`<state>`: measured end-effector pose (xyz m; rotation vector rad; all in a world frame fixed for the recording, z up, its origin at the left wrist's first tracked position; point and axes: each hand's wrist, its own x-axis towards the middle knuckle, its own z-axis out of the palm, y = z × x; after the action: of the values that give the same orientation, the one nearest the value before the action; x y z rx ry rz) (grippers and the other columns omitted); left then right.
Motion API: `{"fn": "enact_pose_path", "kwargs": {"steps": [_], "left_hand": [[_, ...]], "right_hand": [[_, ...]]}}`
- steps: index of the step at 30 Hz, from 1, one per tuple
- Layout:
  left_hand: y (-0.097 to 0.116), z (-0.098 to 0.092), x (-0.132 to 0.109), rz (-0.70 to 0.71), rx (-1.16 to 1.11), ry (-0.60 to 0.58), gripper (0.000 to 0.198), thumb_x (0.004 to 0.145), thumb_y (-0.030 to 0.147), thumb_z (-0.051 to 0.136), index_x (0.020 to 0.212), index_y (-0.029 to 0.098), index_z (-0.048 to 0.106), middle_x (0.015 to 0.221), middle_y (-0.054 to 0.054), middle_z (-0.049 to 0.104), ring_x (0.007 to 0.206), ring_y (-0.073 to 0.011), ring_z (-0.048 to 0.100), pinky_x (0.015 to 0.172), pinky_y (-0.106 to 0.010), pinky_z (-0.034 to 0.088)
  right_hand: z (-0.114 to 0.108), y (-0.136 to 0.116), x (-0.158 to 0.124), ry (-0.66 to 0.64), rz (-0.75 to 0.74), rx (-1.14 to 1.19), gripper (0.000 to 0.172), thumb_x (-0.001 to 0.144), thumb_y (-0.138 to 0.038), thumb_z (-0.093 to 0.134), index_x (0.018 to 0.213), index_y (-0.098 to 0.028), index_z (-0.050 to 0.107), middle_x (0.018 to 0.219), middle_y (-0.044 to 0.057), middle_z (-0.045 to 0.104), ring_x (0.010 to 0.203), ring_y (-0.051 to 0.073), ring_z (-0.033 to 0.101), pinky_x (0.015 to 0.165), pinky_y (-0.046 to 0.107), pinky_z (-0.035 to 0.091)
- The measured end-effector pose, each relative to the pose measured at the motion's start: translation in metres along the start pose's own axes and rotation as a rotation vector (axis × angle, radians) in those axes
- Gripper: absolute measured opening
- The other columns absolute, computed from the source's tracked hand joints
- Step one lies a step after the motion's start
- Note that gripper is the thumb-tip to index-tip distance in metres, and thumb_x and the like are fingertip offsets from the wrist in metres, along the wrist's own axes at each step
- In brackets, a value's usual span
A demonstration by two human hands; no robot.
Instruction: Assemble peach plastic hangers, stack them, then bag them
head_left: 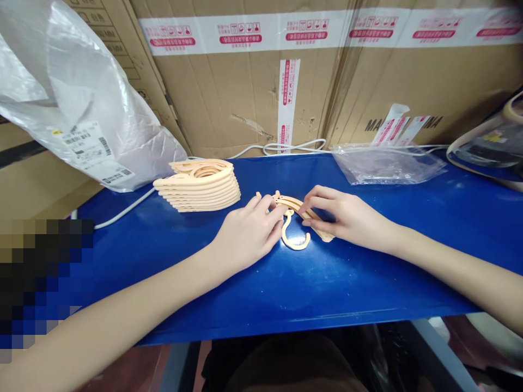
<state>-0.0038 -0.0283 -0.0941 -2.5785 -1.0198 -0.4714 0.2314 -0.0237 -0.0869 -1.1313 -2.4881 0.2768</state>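
Observation:
A peach plastic folding hanger (295,224) lies on the blue table (327,277), its hook pointing toward me. My left hand (249,231) rests on the hanger's left end, fingers curled over it. My right hand (347,218) pinches the hanger's right arm between thumb and fingers. A stack of several folded peach hangers (198,185) stands to the left, apart from both hands.
Large cardboard boxes (253,92) form a wall behind the table. A white plastic bag (73,98) sits at the back left, a clear plastic bag (388,163) at the back right. A white cable (286,148) runs along the table's far edge.

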Motion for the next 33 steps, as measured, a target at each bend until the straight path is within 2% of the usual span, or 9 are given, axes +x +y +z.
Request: {"fn": "enact_pose_path", "kwargs": {"steps": [3, 5, 10, 15, 20, 25, 30, 33], "left_hand": [[-0.003, 0.004, -0.001, -0.001, -0.087, -0.05, 0.033, 0.101, 0.027, 0.04, 0.119, 0.017, 0.065, 0.113, -0.011, 0.065, 0.105, -0.0261, 0.06, 0.091, -0.041, 0.053], [-0.004, 0.005, -0.003, -0.012, -0.153, -0.06, 0.032, 0.101, 0.027, 0.04, 0.116, 0.017, 0.067, 0.111, -0.01, 0.065, 0.108, -0.0261, 0.059, 0.096, -0.042, 0.051], [-0.005, 0.005, -0.003, -0.038, -0.271, -0.032, 0.028, 0.099, 0.025, 0.044, 0.11, 0.015, 0.068, 0.112, -0.008, 0.065, 0.108, -0.0244, 0.058, 0.097, -0.041, 0.051], [-0.005, 0.005, -0.001, -0.079, -0.354, -0.037, 0.021, 0.097, 0.027, 0.051, 0.099, 0.016, 0.068, 0.108, -0.005, 0.065, 0.107, -0.0221, 0.059, 0.102, -0.04, 0.047], [-0.005, 0.006, -0.001, -0.124, -0.404, -0.075, 0.02, 0.094, 0.033, 0.055, 0.103, 0.018, 0.065, 0.109, -0.005, 0.063, 0.118, -0.0253, 0.054, 0.1, -0.04, 0.048], [-0.007, 0.01, -0.002, -0.123, -0.508, -0.06, 0.028, 0.095, 0.027, 0.051, 0.119, 0.022, 0.063, 0.118, -0.007, 0.058, 0.123, -0.0237, 0.052, 0.106, -0.043, 0.045], [-0.007, 0.012, -0.004, -0.11, -0.487, -0.096, 0.028, 0.092, 0.015, 0.048, 0.115, 0.016, 0.063, 0.126, -0.009, 0.055, 0.136, -0.0279, 0.041, 0.116, -0.05, 0.034], [-0.006, 0.013, -0.004, -0.113, -0.481, -0.105, 0.028, 0.09, 0.013, 0.048, 0.114, 0.014, 0.062, 0.124, -0.009, 0.056, 0.134, -0.0281, 0.042, 0.117, -0.05, 0.032]], "right_hand": [[0.001, 0.004, -0.001, 0.011, -0.012, 0.025, 0.021, 0.093, -0.037, 0.056, 0.104, -0.022, 0.065, 0.107, 0.006, 0.06, 0.094, 0.019, 0.061, 0.083, 0.035, 0.051], [0.002, 0.006, -0.001, 0.019, -0.034, 0.036, 0.021, 0.093, -0.037, 0.055, 0.104, -0.022, 0.065, 0.106, 0.007, 0.06, 0.097, 0.02, 0.06, 0.084, 0.035, 0.051], [0.002, 0.01, 0.0, 0.022, -0.052, 0.066, 0.022, 0.093, -0.035, 0.053, 0.106, -0.022, 0.066, 0.105, 0.007, 0.06, 0.097, 0.02, 0.06, 0.085, 0.035, 0.051], [0.001, 0.015, 0.0, 0.032, -0.089, 0.053, 0.021, 0.092, -0.024, 0.051, 0.106, -0.021, 0.066, 0.108, 0.009, 0.06, 0.1, 0.021, 0.059, 0.088, 0.037, 0.05], [-0.002, 0.018, 0.001, -0.006, -0.114, 0.041, 0.034, 0.085, -0.009, 0.047, 0.111, -0.022, 0.063, 0.113, 0.009, 0.057, 0.104, 0.022, 0.057, 0.091, 0.039, 0.049], [-0.003, 0.025, 0.003, 0.018, -0.134, 0.026, 0.042, 0.079, -0.003, 0.045, 0.111, -0.022, 0.063, 0.114, 0.008, 0.055, 0.106, 0.021, 0.058, 0.091, 0.04, 0.051], [-0.004, 0.028, 0.003, 0.012, -0.15, 0.008, 0.052, 0.074, 0.005, 0.04, 0.111, -0.023, 0.064, 0.117, 0.008, 0.054, 0.115, 0.022, 0.054, 0.1, 0.043, 0.046], [-0.004, 0.024, 0.002, 0.036, -0.161, 0.014, 0.048, 0.079, 0.002, 0.043, 0.116, -0.023, 0.063, 0.116, 0.008, 0.055, 0.113, 0.022, 0.054, 0.099, 0.042, 0.046]]}}
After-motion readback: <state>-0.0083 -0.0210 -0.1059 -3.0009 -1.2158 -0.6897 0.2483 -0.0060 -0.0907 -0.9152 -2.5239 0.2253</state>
